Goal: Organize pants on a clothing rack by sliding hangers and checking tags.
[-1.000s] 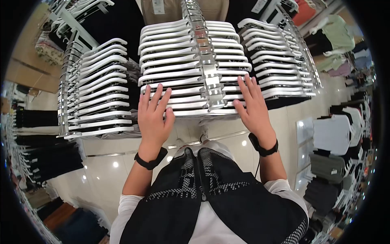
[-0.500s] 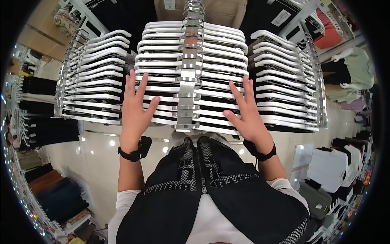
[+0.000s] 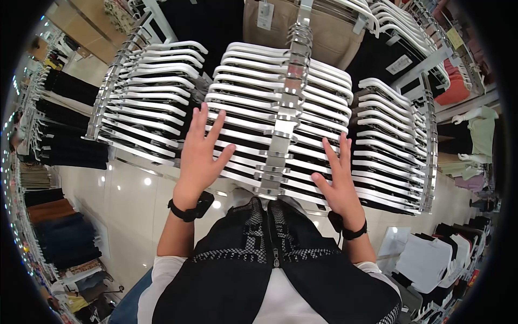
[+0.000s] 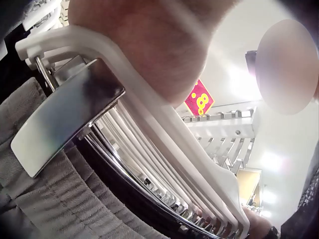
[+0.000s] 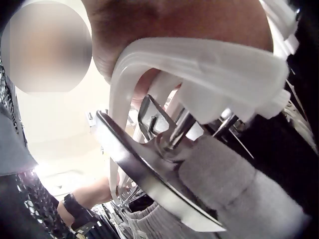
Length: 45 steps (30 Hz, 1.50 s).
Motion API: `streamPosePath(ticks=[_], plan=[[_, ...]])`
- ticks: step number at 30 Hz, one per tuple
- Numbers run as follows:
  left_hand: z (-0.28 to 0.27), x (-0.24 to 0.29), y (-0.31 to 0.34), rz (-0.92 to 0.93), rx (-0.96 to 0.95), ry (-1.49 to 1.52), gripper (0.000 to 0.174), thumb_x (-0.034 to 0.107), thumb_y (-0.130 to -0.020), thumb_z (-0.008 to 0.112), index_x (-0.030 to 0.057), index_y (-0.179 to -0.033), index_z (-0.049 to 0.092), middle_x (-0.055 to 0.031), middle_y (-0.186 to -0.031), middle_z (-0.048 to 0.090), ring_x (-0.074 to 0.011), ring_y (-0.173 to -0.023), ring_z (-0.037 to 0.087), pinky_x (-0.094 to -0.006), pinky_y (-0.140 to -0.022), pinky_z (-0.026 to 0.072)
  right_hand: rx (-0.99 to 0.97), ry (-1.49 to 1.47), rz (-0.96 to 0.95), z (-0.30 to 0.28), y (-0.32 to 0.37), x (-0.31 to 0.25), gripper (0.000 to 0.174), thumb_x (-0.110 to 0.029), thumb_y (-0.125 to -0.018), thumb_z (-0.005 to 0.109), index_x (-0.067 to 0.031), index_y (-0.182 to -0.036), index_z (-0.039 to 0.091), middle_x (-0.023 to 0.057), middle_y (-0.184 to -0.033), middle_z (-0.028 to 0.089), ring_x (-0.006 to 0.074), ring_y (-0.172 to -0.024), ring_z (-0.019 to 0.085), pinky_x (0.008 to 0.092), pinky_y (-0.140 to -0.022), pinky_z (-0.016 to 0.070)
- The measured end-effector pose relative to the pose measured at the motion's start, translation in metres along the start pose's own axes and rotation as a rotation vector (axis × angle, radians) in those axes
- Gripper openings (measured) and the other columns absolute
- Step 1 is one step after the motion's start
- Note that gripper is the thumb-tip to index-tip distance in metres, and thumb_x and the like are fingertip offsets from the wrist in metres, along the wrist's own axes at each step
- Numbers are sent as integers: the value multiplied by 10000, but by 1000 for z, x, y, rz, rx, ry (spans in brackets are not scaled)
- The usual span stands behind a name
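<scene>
A row of white clip hangers (image 3: 259, 48) hangs from a metal rail (image 3: 279, 144) in front of the body. My left hand (image 3: 202, 154) rests on the hangers' left arms, fingers spread and pointing away from me. On the right arms lies my right hand (image 3: 341, 186), its thumb apart from the straight fingers. In the left wrist view, a shiny metal clip (image 4: 70, 114) grips a grey pleated garment (image 4: 65, 189) below a hanger (image 4: 164, 124). The right wrist view shows a hanger (image 5: 199, 59) under the hand, its clip (image 5: 154, 174) on grey cloth (image 5: 224, 184).
Similar hanger rows stand close on the left (image 3: 154, 89) and right (image 3: 386, 137). Beige trousers (image 3: 329, 38) with a tag hang behind. Clothes racks line both sides of the tiled floor (image 3: 127, 202). A mannequin (image 3: 480, 132) stands at far right.
The central hangers reach closer to my body than one second ago, and the head view has turned. Both hands stay spread over the hangers throughout.
</scene>
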<state>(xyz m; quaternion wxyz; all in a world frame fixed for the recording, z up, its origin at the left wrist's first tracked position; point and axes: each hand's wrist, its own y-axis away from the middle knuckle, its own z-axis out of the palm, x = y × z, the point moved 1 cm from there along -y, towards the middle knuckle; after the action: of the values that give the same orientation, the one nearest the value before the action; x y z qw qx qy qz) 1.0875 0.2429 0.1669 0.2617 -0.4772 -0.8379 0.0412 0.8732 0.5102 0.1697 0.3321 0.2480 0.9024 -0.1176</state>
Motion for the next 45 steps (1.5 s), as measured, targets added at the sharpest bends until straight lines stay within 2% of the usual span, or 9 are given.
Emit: streamPosePath(ticks=[5,10,15,16,19,23,40,42,45], plan=[[0,-6,2,64,21,4,721,381,-927,691,181,-1571,434,-226,-1653,280,-487,-1494,288,-532,-1160,340,35,-13,35,1,1,-9,743,-304,-921,720,-148,-1581,417,199,-1715,124,446,-1574,90,516,-1245,187],[-3,-11,7,115,-10,10,732,380,-942,663,136,-1582,405,-293,-1637,258,-524,-1481,280,-557,-1163,321,204,270,133,5,9,-29,673,-191,-940,688,-94,-1552,427,217,-1643,324,426,-1508,316,469,-1203,313],[-7,-18,14,168,-34,54,726,379,-941,655,114,-1571,413,-292,-1630,267,-531,-1474,279,-581,-1151,325,203,90,217,19,8,-42,608,-173,-994,617,-136,-1569,425,220,-1679,233,410,-1530,281,426,-1198,322],[-10,-19,15,183,-56,69,729,387,-941,653,113,-1572,410,-290,-1635,257,-543,-1474,267,-598,-1150,319,178,2,232,17,9,-41,587,-186,-1016,588,-148,-1577,418,223,-1696,171,400,-1547,245,426,-1209,302],[-12,-21,14,247,-82,27,749,413,-942,646,84,-1568,401,-284,-1648,231,-571,-1473,236,-640,-1144,305,183,136,193,22,8,-31,615,-224,-1019,597,-150,-1592,387,221,-1703,148,397,-1562,203,437,-1227,262],[-6,-26,11,289,-49,8,768,452,-949,625,28,-1549,402,-282,-1644,230,-589,-1469,214,-665,-1145,291,186,109,236,24,5,-34,641,-242,-1017,606,-168,-1605,360,207,-1705,156,399,-1564,194,449,-1219,283],[-8,-26,7,287,-64,16,759,434,-939,632,34,-1546,414,-272,-1641,243,-593,-1450,242,-675,-1131,310,218,6,253,28,-1,-34,644,-136,-1009,585,-165,-1610,355,133,-1728,129,304,-1560,249,369,-1129,402],[-10,-27,6,292,-70,7,762,431,-937,632,35,-1549,410,-274,-1639,246,-594,-1448,245,-676,-1129,312,222,34,239,28,1,-32,641,-158,-1012,595,-170,-1608,361,133,-1727,133,304,-1561,245,377,-1132,401],[-10,-26,6,298,-63,4,754,425,-926,634,37,-1539,428,-270,-1637,262,-583,-1457,245,-669,-1131,315,235,15,250,29,2,-32,650,-217,-1004,619,-187,-1605,372,138,-1726,137,326,-1566,229,403,-1189,327]])
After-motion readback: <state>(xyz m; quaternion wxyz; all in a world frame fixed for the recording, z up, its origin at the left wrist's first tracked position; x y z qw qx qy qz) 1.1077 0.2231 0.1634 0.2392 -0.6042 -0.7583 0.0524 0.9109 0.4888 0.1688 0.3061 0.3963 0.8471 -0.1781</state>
